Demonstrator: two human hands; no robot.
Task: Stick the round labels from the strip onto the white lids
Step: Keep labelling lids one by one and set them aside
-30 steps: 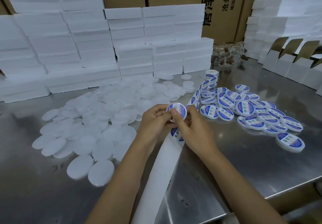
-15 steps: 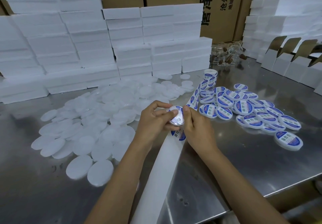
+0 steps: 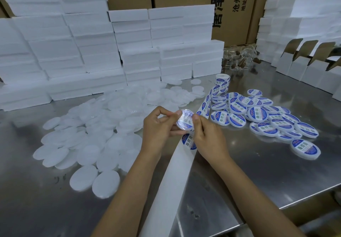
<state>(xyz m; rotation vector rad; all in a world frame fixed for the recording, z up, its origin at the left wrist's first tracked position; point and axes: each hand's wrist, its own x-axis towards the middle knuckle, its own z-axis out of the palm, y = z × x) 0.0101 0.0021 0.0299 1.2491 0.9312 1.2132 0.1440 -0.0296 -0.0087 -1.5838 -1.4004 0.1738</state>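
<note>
My left hand (image 3: 158, 126) and my right hand (image 3: 206, 137) both pinch one white lid (image 3: 185, 120) above the steel table, its labelled face turned up and glaring in the light. Under my hands runs the white label strip (image 3: 177, 172), with a blue round label (image 3: 188, 141) showing just below the lid. The strip leads up to a label roll (image 3: 222, 80) at the back. A heap of plain white lids (image 3: 103, 126) lies to the left. A pile of labelled lids (image 3: 262, 117) lies to the right.
Stacks of white foam boxes (image 3: 110, 48) wall off the back and left of the steel table (image 3: 276, 172). Brown cartons (image 3: 230, 6) stand behind them. Open white cardboard boxes (image 3: 304, 65) line the right side. Clear jars (image 3: 239, 59) sit at the back. The table's front edge runs at the lower right.
The lid in my hands has tilted from facing me to a flatter, glaring angle. My right fingers have shifted from the lid's face to its right rim.
</note>
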